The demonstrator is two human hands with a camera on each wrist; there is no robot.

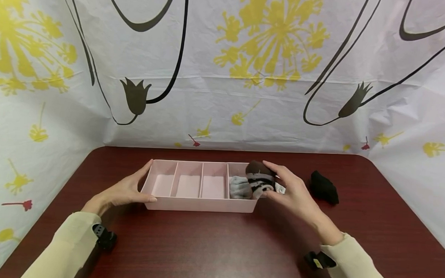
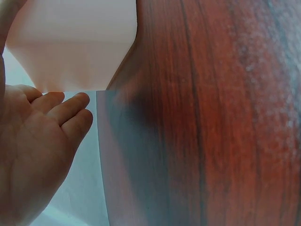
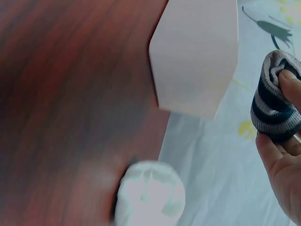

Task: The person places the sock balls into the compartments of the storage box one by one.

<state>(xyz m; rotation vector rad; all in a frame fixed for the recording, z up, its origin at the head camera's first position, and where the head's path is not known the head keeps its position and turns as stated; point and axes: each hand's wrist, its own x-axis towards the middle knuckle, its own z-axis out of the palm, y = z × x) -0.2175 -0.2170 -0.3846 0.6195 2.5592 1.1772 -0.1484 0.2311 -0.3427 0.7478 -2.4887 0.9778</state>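
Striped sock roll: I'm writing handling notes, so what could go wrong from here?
The striped sock roll could slip or unroll if the right hand loosens its grip. Lowered beside the gray bundle in the pink box, it might fit tightly. The box could also slide if bumped once the left hand lets go.

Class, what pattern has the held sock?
The sock has grey and dark stripes, clearest in the right wrist view.

The striped bundle (image 1: pixel 259 181) and right hand (image 1: pixel 297 195) mostly hid a white bundle (image 1: pixel 281 189) beside the box (image 1: pixel 199 204); the table (image 1: pixel 204 244) was cut off along its near edge.
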